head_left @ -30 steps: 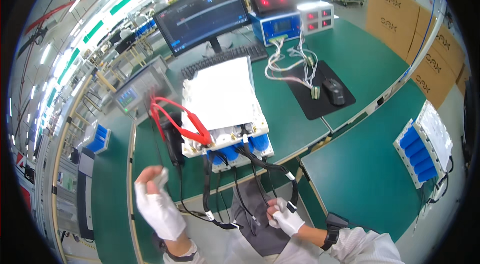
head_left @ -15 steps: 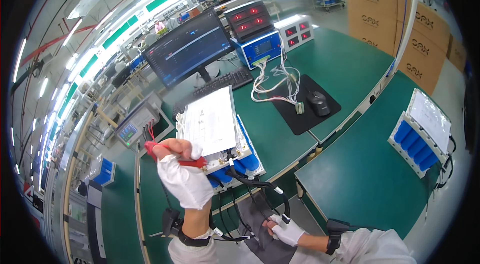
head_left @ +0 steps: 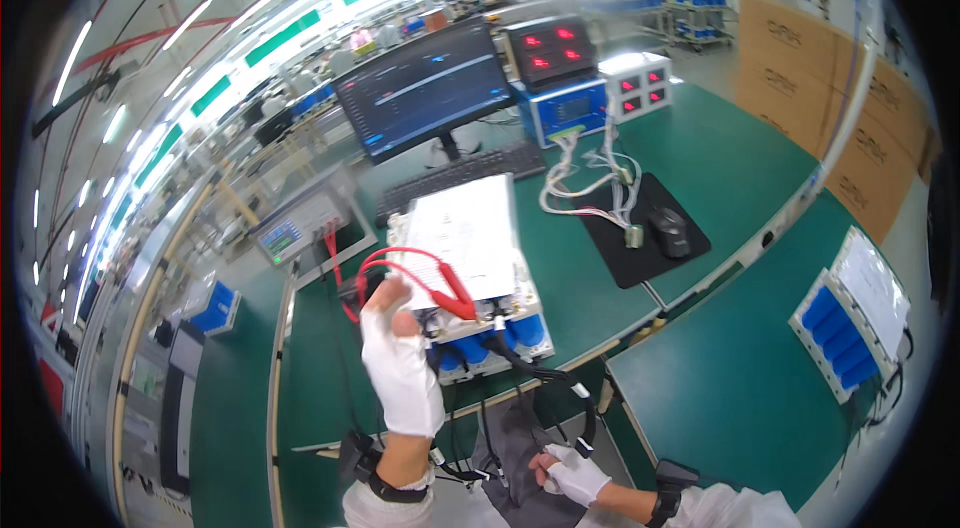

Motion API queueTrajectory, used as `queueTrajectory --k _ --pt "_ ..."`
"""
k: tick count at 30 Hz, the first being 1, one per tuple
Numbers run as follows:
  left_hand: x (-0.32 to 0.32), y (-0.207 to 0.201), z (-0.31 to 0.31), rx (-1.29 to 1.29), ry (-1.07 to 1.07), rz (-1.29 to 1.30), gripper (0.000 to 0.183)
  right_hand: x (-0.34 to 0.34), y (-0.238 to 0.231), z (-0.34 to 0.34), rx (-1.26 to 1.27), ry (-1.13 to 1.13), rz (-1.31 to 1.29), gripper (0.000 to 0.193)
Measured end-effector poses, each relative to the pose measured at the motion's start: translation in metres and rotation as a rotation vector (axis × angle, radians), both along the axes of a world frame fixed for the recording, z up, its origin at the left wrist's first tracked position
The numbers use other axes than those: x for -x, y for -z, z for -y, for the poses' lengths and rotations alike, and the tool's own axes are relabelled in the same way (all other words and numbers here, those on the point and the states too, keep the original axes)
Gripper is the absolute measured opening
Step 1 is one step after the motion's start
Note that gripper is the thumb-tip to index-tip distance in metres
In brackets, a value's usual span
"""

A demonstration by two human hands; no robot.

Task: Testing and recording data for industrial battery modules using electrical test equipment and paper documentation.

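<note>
A battery pack (head_left: 525,330) with blue cells and a white frame stands on the green bench, a white paper sheet (head_left: 462,238) on its top. A red clip (head_left: 455,294) sits at the pack's near edge, its red wire looping back to the left. At the pack's near left corner, my left hand (head_left: 400,368), in a white glove with bare fingertips, is closed by a black clip-like piece (head_left: 366,286), partly hidden by the fingers. Lower down, my right hand (head_left: 572,476), gloved likewise, is curled beside black cables (head_left: 586,418) over grey cloth; its fingers hide what they grip.
A tester (head_left: 300,228) with red leads stands left of the pack. Behind are a keyboard (head_left: 460,180), a monitor (head_left: 425,88) and a blue box (head_left: 565,113) with white wires. A mouse (head_left: 670,231) lies right. Another battery pack (head_left: 848,328) stands on the right bench.
My left hand has let go of the red clip, which now rests at the pack's edge. The view has shifted, so the bench appears further right. My right hand stays low among the cables.
</note>
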State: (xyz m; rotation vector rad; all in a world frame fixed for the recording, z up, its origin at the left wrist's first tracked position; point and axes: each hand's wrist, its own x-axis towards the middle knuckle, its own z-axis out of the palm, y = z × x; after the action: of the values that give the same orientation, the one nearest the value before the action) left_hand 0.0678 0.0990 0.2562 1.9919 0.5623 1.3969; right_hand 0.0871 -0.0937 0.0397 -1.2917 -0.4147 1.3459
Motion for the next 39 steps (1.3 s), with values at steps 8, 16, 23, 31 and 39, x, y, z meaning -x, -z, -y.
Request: queueTrajectory --k 8,16,23,31,39 --pt "0.134 0.168 -0.055 0.174 -0.840 -0.065 0.043 0.013 -0.043 -0.003 -0.046 0.112 -0.066 0.023" --pt "0.183 0.244 -0.060 0.582 -0.646 -0.072 0.017 0.013 -0.053 -0.008 0.027 0.009 -0.185 0.019" --pt "0.231 0.322 -0.036 0.849 -0.534 -0.007 0.010 0.021 -0.052 0.007 -0.004 -0.171 -0.190 0.029" --pt "0.201 0.222 0.046 1.324 -0.035 0.321 0.034 0.023 -0.003 -0.003 -0.140 -0.276 0.391 0.040" --pt "0.140 0.186 0.074 1.551 0.304 0.483 0.041 0.019 -0.017 -0.006 -0.019 0.034 0.074 0.027"
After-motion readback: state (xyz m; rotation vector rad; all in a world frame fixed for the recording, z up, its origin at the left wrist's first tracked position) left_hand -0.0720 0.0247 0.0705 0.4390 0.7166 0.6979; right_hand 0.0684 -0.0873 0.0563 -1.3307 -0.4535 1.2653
